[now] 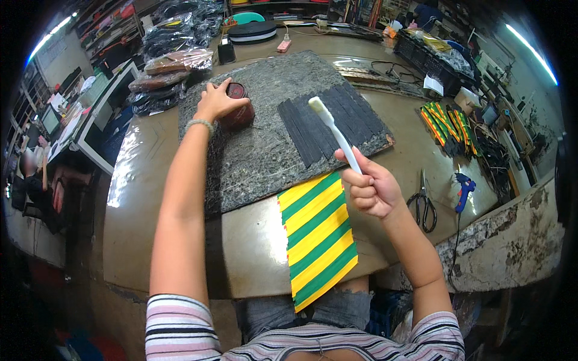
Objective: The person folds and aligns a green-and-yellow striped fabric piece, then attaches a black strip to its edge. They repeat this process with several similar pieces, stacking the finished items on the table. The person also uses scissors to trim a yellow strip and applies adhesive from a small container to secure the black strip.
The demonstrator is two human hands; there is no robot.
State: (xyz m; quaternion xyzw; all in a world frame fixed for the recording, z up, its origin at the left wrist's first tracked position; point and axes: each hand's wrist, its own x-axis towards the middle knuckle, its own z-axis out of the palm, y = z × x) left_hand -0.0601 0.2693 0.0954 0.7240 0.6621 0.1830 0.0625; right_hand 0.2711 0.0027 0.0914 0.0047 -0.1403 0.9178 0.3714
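Note:
My left hand (218, 103) is closed around a dark red can (241, 115) standing on a rough grey board (247, 162). In my right hand (373, 186), raised over the board's near edge, is a white toothbrush (338, 133) with its yellowish head pointing up and away from me. Beyond the brush, a row of black strips (304, 135) lies side by side on the board. Nearer to me, yellow and green striped strips (319, 234) lie together on the table, with their lower end reaching past its front edge.
Scissors (423, 204) and a blue glue gun (464, 189) with a cord lie on the table (144, 240) at right. Farther back are bundled striped strips (448, 129) and a black crate (415, 57). Plastic-wrapped packages (174, 63) and a black roll (251, 33) stand at the back left.

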